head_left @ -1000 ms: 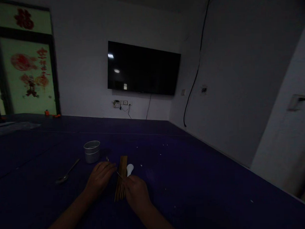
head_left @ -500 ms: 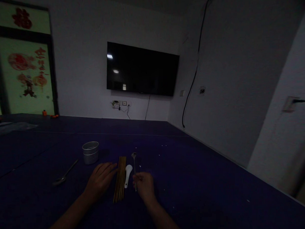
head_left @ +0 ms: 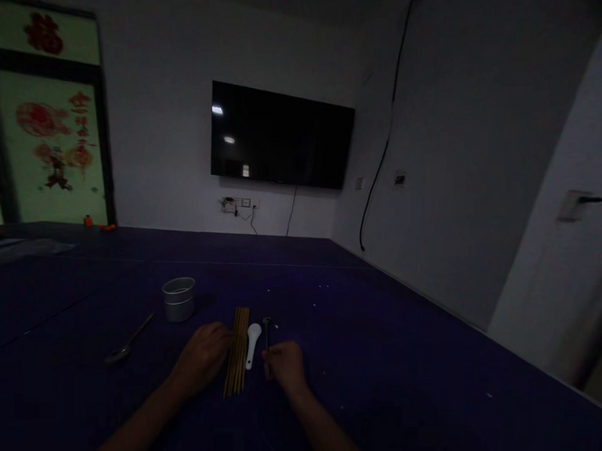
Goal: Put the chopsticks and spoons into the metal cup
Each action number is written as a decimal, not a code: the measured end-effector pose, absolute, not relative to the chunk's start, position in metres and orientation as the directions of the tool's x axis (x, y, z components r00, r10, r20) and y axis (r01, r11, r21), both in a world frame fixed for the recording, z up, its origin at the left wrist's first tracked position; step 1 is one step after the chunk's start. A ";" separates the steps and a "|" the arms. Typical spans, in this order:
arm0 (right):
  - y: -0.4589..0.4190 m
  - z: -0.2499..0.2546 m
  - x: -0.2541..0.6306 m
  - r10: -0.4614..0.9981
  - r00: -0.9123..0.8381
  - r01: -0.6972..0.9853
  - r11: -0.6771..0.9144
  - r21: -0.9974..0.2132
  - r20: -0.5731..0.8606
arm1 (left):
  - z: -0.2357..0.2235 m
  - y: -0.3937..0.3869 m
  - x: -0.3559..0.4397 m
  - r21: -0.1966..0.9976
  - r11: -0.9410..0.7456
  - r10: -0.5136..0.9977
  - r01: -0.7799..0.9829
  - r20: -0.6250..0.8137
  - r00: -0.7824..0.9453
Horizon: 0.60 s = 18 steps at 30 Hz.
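Note:
A row of wooden chopsticks [head_left: 237, 346] lies on the dark blue table [head_left: 409, 366]. My left hand [head_left: 203, 357] rests against their left side, fingers curled loosely, holding nothing that shows. A white ceramic spoon [head_left: 252, 339] lies just right of the chopsticks. My right hand [head_left: 285, 365] is closed on the handle of a small metal spoon [head_left: 266, 328], whose bowl points away from me, low over or on the table beside the white spoon.
A small metal cup [head_left: 179, 298] stands behind my left hand. A large metal spoon [head_left: 130, 339] lies further left. White crumbs dot the table. A dark television [head_left: 282, 135] hangs on the far wall; a wall runs along the right table edge.
My right hand carried the small metal spoon from over the chopsticks to the right of the white spoon and drew it nearer and lower. My left hand stayed by the chopsticks.

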State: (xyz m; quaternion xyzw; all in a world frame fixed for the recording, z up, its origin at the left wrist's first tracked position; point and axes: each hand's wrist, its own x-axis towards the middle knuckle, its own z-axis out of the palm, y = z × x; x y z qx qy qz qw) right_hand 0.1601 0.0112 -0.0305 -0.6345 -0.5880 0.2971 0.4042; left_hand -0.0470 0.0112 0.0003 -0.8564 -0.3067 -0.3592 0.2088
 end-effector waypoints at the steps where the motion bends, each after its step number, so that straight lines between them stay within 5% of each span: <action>1: 0.012 -0.030 0.161 0.986 0.129 0.528 0.020 -0.849 0.103 | 0.001 0.008 -0.044 -0.106 -0.739 0.410 0.665 0.711 0.570; 10: 0.012 -0.025 0.162 0.986 0.097 0.681 0.035 -0.731 0.138 | 0.010 -0.017 -0.017 0.018 -0.817 0.534 0.577 0.402 0.744; 18: 0.007 -0.019 0.164 0.965 0.145 0.871 -0.019 -0.491 0.219 | 0.006 -0.018 -0.016 0.017 -0.825 0.523 0.565 0.401 0.752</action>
